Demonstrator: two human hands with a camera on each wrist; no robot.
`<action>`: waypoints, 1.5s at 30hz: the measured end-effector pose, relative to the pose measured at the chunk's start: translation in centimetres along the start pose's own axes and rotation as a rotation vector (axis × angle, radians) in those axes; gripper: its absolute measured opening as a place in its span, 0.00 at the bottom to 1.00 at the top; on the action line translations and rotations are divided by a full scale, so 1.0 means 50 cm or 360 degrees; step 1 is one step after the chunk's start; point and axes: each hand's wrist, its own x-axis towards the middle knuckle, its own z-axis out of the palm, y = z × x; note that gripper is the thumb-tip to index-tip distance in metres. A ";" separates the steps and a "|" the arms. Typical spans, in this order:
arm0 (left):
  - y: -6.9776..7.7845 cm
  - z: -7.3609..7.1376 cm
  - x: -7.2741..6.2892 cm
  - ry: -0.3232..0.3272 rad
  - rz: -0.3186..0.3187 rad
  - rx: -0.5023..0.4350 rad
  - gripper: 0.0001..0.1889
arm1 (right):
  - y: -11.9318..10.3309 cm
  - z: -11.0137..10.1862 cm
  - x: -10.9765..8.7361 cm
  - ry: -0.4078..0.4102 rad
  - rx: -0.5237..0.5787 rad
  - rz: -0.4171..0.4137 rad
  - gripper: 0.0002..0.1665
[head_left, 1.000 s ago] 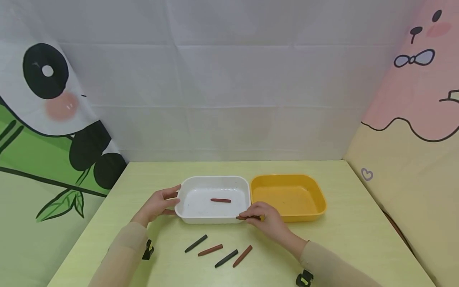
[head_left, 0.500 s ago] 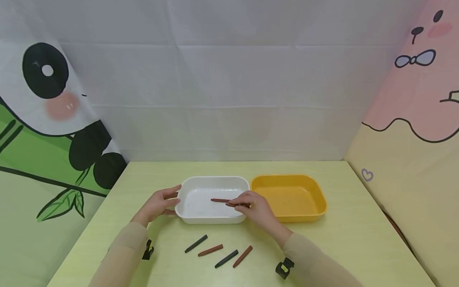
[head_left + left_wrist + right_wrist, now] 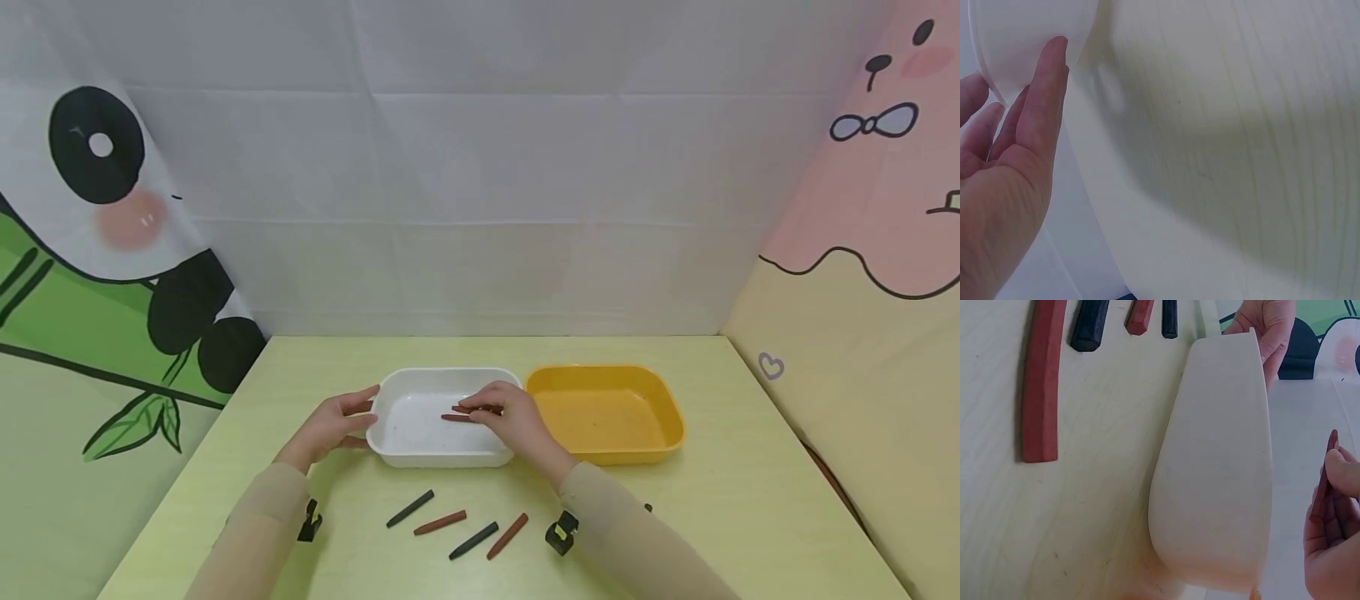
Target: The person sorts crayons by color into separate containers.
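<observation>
My left hand point(image 3: 330, 429) rests its extended fingers against the left end of a white tray point(image 3: 442, 460). From the left wrist view, one straight finger point(image 3: 1044, 94) lies along the tray's outer wall, others at the rim. My right hand point(image 3: 517, 421) pinches a reddish-brown crayon point(image 3: 1325, 481) between thumb and fingertips, over the inside of the white tray. Just below it a second reddish-brown crayon point(image 3: 453, 417) lies on the tray floor, its right end hidden by my fingers.
On the table in front lie two black crayons point(image 3: 410, 508) and two reddish-brown crayons point(image 3: 440, 522). A yellow tray point(image 3: 645, 457) stands right beside the white one. A white backdrop point(image 3: 480, 275) and printed side panels border the table.
My right hand has moved left and farther in with its crayon, from the white tray's front right corner to over the crayon inside. My left hand has stayed put.
</observation>
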 end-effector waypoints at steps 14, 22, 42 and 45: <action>-0.005 -0.007 0.001 -0.0001 -0.0004 -0.0021 0.32 | 0.014 0.043 0.059 -0.0064 -0.0153 0.0116 0.09; -0.009 -0.008 0.005 -0.0007 0.0017 -0.0051 0.32 | 0.018 0.060 0.069 -0.0096 -0.0147 0.0191 0.08; -0.008 -0.005 0.006 -0.0017 0.0019 -0.0049 0.33 | 0.024 0.080 0.065 -0.0163 -0.0145 0.0340 0.12; -0.009 -0.006 0.008 -0.0013 0.0023 -0.0046 0.32 | 0.019 0.076 0.062 -0.0161 -0.0128 0.0321 0.13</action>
